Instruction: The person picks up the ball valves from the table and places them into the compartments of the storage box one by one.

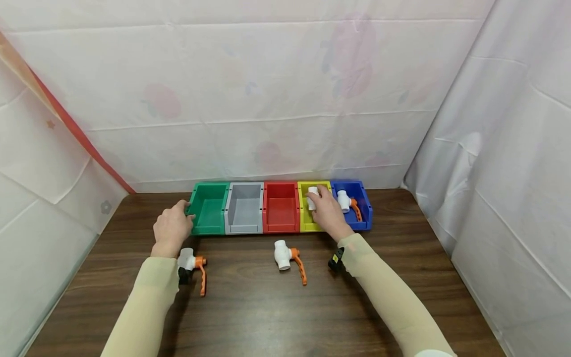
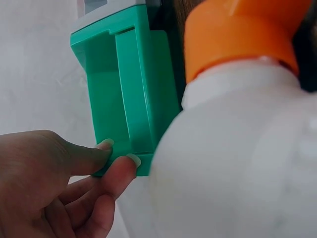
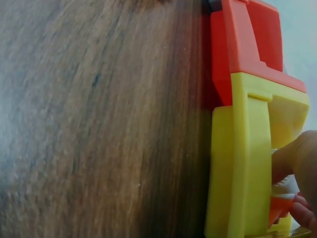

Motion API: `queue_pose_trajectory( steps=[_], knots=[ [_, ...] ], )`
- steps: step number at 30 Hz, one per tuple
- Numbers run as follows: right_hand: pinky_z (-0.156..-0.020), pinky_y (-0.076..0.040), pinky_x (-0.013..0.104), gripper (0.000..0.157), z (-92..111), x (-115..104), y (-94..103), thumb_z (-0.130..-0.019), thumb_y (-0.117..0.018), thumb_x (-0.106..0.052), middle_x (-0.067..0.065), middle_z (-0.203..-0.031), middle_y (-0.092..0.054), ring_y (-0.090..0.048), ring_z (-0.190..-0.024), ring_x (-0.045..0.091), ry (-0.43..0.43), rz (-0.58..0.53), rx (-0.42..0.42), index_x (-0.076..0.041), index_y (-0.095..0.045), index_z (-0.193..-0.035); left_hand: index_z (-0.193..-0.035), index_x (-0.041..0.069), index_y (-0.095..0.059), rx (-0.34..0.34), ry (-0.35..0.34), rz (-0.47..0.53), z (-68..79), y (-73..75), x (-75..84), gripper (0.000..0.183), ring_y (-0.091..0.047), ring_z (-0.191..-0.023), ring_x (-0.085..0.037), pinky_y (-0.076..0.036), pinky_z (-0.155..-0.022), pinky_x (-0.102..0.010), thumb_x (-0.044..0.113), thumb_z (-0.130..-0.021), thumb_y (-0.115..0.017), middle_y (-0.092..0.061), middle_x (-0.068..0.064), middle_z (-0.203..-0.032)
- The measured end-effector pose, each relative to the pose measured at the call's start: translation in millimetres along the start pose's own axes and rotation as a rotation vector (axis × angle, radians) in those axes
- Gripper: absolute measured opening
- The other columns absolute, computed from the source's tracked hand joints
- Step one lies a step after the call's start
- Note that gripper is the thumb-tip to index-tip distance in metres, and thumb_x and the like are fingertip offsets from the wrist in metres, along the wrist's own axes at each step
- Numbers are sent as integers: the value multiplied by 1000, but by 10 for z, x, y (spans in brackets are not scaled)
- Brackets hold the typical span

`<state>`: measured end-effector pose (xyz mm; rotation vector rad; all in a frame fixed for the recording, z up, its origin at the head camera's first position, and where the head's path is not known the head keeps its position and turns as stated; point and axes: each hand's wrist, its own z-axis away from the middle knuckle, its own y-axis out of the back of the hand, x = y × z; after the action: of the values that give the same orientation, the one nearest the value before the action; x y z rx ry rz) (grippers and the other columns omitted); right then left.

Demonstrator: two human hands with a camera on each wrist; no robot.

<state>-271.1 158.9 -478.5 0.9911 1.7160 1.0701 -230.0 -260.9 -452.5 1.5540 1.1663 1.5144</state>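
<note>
At the left end of a row of bins, my left hand (image 1: 172, 228) pinches the side wall of the green bin (image 2: 141, 94) between thumb and fingers. My right hand (image 1: 327, 210) is inside the yellow bin (image 3: 253, 163), holding a white ball valve (image 1: 313, 198); its orange handle (image 3: 280, 209) shows below the fingers in the right wrist view. A second ball valve (image 1: 282, 255) lies on the table in front of the red bin. Under my left wrist lies another ball valve (image 1: 187, 258), looming large in the left wrist view.
Between the green and yellow bins stand a grey bin (image 1: 244, 228) and a red bin (image 1: 281, 227). The blue bin (image 1: 367, 210) at the right end contains a ball valve (image 1: 343, 201). White curtain (image 1: 267, 99) hangs behind the wooden table (image 1: 250, 317) and along both sides.
</note>
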Motion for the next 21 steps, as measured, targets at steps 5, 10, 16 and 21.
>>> queue_pose_trajectory(
  steps=[5, 10, 16, 21],
  knots=[
    [-97, -48, 49, 52, -22, -11, -53, -81, -77, -6, 20, -143, -45, -53, -121, 37, 0, 52, 10, -17, -64, -130, -136, 0, -54, -3, 11, 2, 9, 10, -3, 42, -55, -53, -31, -44, -44, -42, 18, -99, -61, -65, -32, -105],
    [-96, -49, 49, 50, -29, -30, -73, -80, -79, -6, 21, -138, -49, -56, -116, 37, 18, 86, 34, -15, -66, -127, -137, 0, -54, -5, 19, -2, -1, 6, -4, 42, -54, -52, -31, -44, -44, -42, 18, -100, -60, -65, -32, -105],
    [-90, -52, 49, 52, -56, -62, -71, -80, -79, -7, 20, -137, -49, -57, -113, 35, 6, 113, -7, -15, -65, -130, -137, 1, -54, -4, 28, -2, 7, -6, -9, 42, -54, -54, -31, -44, -45, -42, 18, -100, -60, -65, -33, -106],
    [-86, -54, 48, 51, -98, -84, -74, -83, -77, -9, 18, -132, -50, -58, -109, 33, -17, 147, -70, -16, -63, -131, -137, 0, -53, -6, 27, 3, 20, -5, -8, 42, -53, -53, -30, -43, -44, -41, 17, -100, -59, -65, -32, -104]
  ],
)
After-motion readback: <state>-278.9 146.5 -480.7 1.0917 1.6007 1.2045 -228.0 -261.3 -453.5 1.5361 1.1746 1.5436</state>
